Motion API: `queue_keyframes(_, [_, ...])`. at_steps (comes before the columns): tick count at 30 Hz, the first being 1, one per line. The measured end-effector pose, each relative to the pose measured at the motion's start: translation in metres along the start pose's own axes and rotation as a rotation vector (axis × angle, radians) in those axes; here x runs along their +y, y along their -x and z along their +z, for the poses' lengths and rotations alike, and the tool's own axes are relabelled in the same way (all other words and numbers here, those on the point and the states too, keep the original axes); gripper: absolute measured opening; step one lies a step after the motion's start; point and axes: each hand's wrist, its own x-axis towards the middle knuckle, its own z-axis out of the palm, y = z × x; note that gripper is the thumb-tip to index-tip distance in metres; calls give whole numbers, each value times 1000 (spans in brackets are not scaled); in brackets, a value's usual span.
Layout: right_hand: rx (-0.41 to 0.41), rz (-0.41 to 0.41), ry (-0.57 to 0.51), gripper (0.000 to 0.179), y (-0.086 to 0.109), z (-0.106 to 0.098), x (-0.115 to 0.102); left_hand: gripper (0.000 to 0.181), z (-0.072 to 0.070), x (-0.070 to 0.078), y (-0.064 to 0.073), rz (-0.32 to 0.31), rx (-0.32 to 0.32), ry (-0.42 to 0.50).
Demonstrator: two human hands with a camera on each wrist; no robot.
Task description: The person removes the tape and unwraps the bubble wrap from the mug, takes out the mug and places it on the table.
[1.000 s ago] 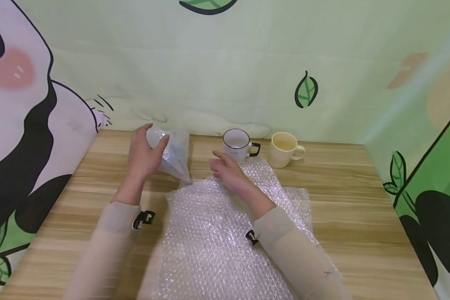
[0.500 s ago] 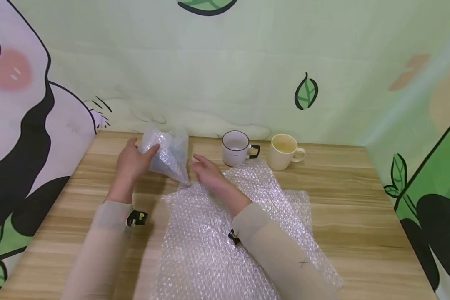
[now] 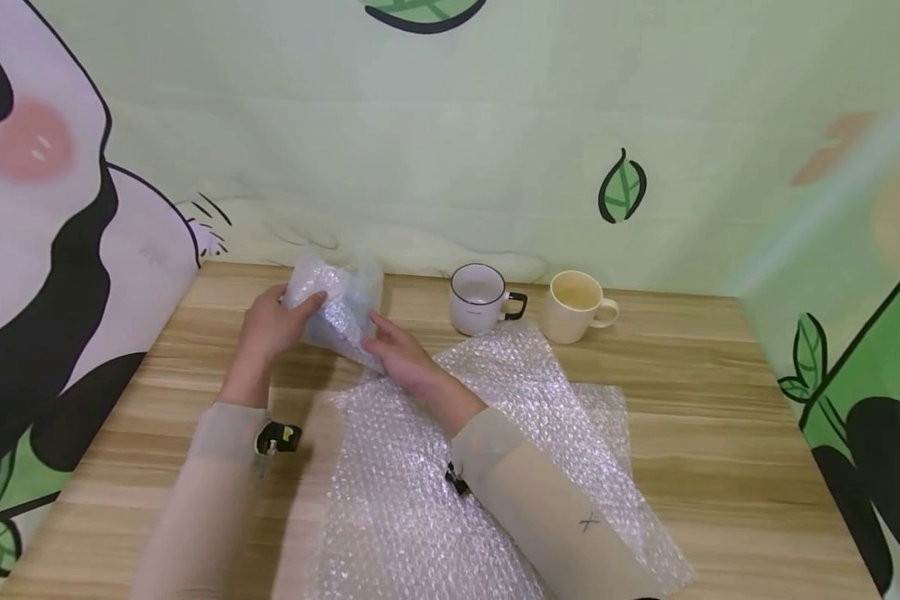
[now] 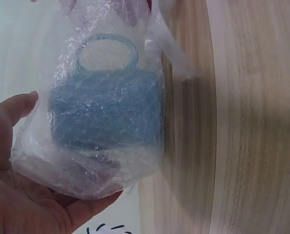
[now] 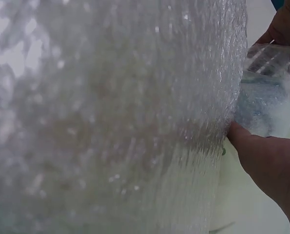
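A blue mug (image 4: 108,107) shows through the clear bubble wrap around it, with its handle at the top in the left wrist view. This bubble-wrapped mug (image 3: 337,308) is at the back left of the table. My left hand (image 3: 270,325) holds its left end, thumb on the near side and fingers under the other side. At its right end my right hand (image 3: 408,358) grips the wrap between thumb and fingers. Beneath my right forearm lies a large sheet of bubble wrap (image 3: 412,483), which fills much of the right wrist view.
A white mug (image 3: 474,312) with a black rim and handle stands at the back of the wooden table (image 3: 720,433). Right of it is a cream mug (image 3: 566,321). A printed backdrop (image 3: 450,150) rises behind the table.
My right hand has moved left from near the white mug to the wrapped mug and now grips its right end. My left hand has shifted slightly left and lower on the wrap.
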Motion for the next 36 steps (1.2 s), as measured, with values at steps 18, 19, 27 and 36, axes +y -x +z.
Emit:
queue_keyframes(18, [-39,-55,-33,68,-2,3,0,95,6,1,7,7,56,52])
queue_keyframes(19, [-37,-56,-27,67,-2,3,0,95,6,1,7,11,58,56])
queue_keyframes(27, [-13,-52,17,65,2,0,0,91,10,-1,10,45,96,84])
queue_keyframes(36, [-13,-82,37,64,10,-5,-7,90,10,6,21,78,126,113])
